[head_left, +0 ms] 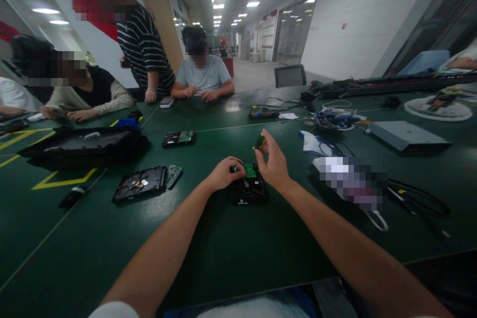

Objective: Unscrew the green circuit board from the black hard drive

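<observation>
In front of me a black hard drive (248,192) lies on the green table, with a green circuit board (249,171) at its far end. The thumb and fingers of my left hand (225,175) are pinched together at the board's left edge; whatever is between them is too small to make out. My right hand (275,165) is closed around the dark and yellow handle of a screwdriver (260,142), held upright above the board's right side. The screwdriver's tip is hard to see. To the left lies another hard drive (139,185), a loose circuit board (174,176) beside it.
A third drive (179,138) lies farther back, near a black tray (84,141). At the right are a blurred-out pouch-like item (348,184), black cables (421,198), a grey metal box (410,135) and a cable bundle (335,119). Several people are across the table.
</observation>
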Available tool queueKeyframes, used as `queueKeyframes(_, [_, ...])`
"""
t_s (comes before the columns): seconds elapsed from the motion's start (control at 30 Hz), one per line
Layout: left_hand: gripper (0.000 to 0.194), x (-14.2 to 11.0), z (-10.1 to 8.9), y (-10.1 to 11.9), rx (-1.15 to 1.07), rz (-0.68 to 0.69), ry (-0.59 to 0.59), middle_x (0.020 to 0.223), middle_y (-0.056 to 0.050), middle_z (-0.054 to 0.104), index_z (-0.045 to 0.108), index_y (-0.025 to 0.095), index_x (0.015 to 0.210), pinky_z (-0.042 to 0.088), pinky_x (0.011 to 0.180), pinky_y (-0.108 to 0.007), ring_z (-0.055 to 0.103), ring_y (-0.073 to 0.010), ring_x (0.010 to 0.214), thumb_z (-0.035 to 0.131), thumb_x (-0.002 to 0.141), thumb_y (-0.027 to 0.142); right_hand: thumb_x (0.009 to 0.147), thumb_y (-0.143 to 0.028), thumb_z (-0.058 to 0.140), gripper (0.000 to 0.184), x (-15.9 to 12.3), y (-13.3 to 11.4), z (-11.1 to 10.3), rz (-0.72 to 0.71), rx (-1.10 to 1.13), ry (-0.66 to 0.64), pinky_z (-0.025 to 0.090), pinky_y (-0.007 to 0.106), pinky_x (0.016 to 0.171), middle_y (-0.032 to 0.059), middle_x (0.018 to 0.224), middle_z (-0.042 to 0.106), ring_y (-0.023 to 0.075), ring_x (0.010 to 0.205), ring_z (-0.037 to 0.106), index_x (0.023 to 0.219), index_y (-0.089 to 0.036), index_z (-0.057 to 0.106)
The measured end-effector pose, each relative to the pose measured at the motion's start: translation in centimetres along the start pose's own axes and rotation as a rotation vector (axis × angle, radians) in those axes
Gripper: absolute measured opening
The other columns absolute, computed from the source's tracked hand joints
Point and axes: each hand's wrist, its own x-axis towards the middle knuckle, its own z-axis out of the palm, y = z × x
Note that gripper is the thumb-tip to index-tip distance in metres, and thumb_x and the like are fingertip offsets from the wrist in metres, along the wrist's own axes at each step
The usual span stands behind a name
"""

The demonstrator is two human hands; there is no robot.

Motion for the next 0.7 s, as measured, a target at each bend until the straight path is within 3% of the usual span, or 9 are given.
queueKeyframes(0.17, [0.005, 0.04, 0.04, -0.06, -0.003, -0.015, -0.001, 0.120, -0.011, 0.067, 0.077, 0.018, 0.085, 0.045, 0.110, -0.046, 0.065, -0.0256, 0.114, 0.077, 0.084, 0.022, 0.099, -0.035, 0.056, 0.058, 0.12, -0.28, -0.22, -0.033, -0.038, 0.012, 0.064, 0.046, 0.086, 0.0115, 0.117, 0.064, 0.0229, 0.089, 0.068, 0.153, -0.027, 0.038])
queueKeyframes(0.33, [0.004, 0.06, 0.02, 0.07, -0.005, 0.003, 0.000, 0.118, -0.011, 0.068, 0.077, 0.018, 0.085, 0.045, 0.110, -0.045, 0.065, -0.0245, 0.113, 0.077, 0.084, 0.021, 0.102, -0.027, 0.047, 0.057, 0.11, -0.56, -0.18, -0.054, 0.002, -0.006, 0.063, 0.045, 0.091, 0.0137, 0.128, 0.062, 0.0231, 0.097, 0.070, 0.157, -0.027, 0.032])
queueKeyframes(0.5, [0.004, 0.04, -0.04, 0.25, 0.004, -0.014, -0.004, 0.120, -0.011, 0.067, 0.077, 0.019, 0.086, 0.045, 0.111, -0.045, 0.065, -0.0247, 0.115, 0.077, 0.084, 0.022, 0.099, -0.031, 0.057, 0.057, 0.17, -0.65, -0.18, -0.045, -0.012, 0.005, 0.065, 0.043, 0.081, 0.0109, 0.118, 0.063, 0.0219, 0.090, 0.068, 0.153, -0.028, 0.039])
queueKeyframes(0.7, [0.003, -0.02, -0.15, 0.44, 0.006, -0.015, -0.011, 0.120, -0.011, 0.067, 0.077, 0.019, 0.085, 0.045, 0.111, -0.046, 0.065, -0.0251, 0.114, 0.077, 0.084, 0.022, 0.101, -0.027, 0.051, 0.058, 0.17, -0.73, -0.27, -0.061, 0.005, -0.003, 0.064, 0.044, 0.088, 0.0127, 0.125, 0.063, 0.0221, 0.094, 0.070, 0.156, -0.027, 0.033])
